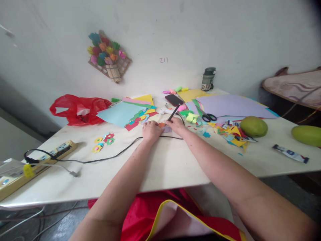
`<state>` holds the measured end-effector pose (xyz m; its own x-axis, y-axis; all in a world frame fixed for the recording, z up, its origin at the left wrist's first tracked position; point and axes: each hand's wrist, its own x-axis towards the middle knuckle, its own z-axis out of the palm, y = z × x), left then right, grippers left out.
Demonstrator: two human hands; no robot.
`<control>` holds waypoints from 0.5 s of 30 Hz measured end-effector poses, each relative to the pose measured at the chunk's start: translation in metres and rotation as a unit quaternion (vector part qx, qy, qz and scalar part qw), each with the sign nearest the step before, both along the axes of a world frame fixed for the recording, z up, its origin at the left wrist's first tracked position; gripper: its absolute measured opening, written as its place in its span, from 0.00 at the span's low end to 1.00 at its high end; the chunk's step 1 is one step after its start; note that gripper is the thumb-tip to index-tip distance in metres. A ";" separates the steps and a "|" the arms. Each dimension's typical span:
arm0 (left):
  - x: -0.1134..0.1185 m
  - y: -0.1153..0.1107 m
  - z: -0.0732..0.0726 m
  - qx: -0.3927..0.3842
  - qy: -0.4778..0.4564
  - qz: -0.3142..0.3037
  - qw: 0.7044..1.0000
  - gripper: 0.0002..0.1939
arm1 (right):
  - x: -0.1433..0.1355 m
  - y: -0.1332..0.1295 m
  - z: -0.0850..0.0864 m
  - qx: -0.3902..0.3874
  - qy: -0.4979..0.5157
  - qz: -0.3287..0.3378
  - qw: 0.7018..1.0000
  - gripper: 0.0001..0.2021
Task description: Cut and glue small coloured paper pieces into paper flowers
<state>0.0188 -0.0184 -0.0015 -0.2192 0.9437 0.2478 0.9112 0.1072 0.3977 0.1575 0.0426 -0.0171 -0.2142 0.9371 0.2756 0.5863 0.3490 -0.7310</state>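
My right hand is closed around a dark pen, which slants up and away from the fingers. My left hand rests on the table, its fingers bent at the edge of small paper pieces; what they press or hold is too small to tell. Between the two hands lie an orange paper piece and a purple paper piece. Just beyond my hands is a white glue gun. Small paper flowers with coloured centres lie to the left.
A black cable runs from the power strip past my wrists. Behind are coloured sheets, a phone and a red bag. Rightward are scissors, paper scraps, green fruit and a tube.
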 end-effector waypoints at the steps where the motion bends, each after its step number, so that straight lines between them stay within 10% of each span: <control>1: 0.000 0.000 0.000 -0.001 0.000 0.002 1.000 0.20 | 0.000 0.000 0.000 -0.001 0.002 0.001 1.000 0.11; 15: 0.000 0.000 0.000 -0.005 -0.011 0.004 1.000 0.20 | 0.001 0.003 -0.003 0.015 0.030 0.002 0.999 0.08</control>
